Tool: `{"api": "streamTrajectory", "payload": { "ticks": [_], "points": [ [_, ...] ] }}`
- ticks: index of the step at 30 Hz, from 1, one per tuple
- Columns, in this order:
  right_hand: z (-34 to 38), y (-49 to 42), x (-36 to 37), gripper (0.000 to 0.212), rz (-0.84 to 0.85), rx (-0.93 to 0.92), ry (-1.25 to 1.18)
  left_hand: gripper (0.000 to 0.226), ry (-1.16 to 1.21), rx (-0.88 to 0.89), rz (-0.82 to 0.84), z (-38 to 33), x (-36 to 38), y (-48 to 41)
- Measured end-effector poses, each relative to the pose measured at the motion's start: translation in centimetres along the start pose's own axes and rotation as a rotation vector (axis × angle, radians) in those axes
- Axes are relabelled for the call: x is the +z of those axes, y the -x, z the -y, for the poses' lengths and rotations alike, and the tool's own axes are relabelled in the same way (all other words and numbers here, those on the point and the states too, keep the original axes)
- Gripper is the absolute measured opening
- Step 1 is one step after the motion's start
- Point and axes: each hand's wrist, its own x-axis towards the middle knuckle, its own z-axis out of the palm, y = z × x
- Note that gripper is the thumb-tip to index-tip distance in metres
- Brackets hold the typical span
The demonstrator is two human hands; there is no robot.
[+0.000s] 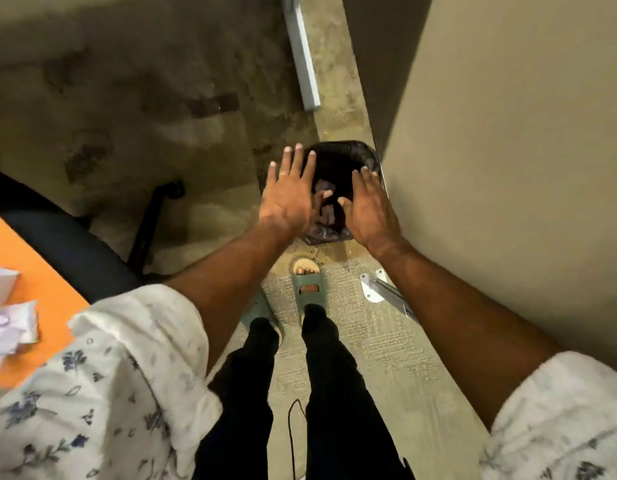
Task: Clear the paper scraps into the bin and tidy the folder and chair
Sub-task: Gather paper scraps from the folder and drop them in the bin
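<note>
A small black bin [352, 152] with a dark liner stands on the floor against the partition. Crumpled paper scraps [326, 202] lie inside it, dim in the shadow. My left hand [291, 197] hovers over the bin's left side, palm down, fingers spread and holding nothing. Over the right side is my right hand [367, 211], also with fingers apart and nothing in it. More white crumpled paper scraps [9, 317] rest on the orange table [30, 265] at the far left. The black chair [68, 244] sits beside that table. No folder shows in this view.
A beige partition [507, 168] rises on the right, with a metal bracket [372, 289] at its foot. The chair's wheeled leg [154, 216] reaches onto the stained carpet. A grey metal leg [301, 53] stands behind the bin. My feet in green sandals [308, 289] are just before the bin.
</note>
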Motion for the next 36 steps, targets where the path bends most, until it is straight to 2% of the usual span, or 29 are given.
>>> {"api": "streamTrajectory", "payload": {
  "ticks": [6,11,17,26,36],
  "points": [
    [4.8,3.9,-9.4,0.063,-0.07,-0.01,0.011,0.078,0.193,-0.058,-0.15,0.2,-9.4,5.3],
    [9.6,7.0,-16.5,0.06,-0.122,-0.034,0.009,0.076,0.219,-0.078,-0.259,1.0,-16.3,10.4],
    [16.0,9.1,-21.4,0.062,-0.171,-0.099,-0.03,0.074,0.237,-0.171,-0.306,3.7,-21.5,15.1],
    [26.2,11.5,-21.5,0.063,-0.135,-0.234,-0.009,0.07,0.274,-0.362,-0.375,10.5,-24.6,21.3],
    [37.3,14.4,-18.3,0.064,-0.035,-0.466,0.059,0.072,0.353,-0.658,-0.457,19.6,-21.8,30.4]
  ]
}}
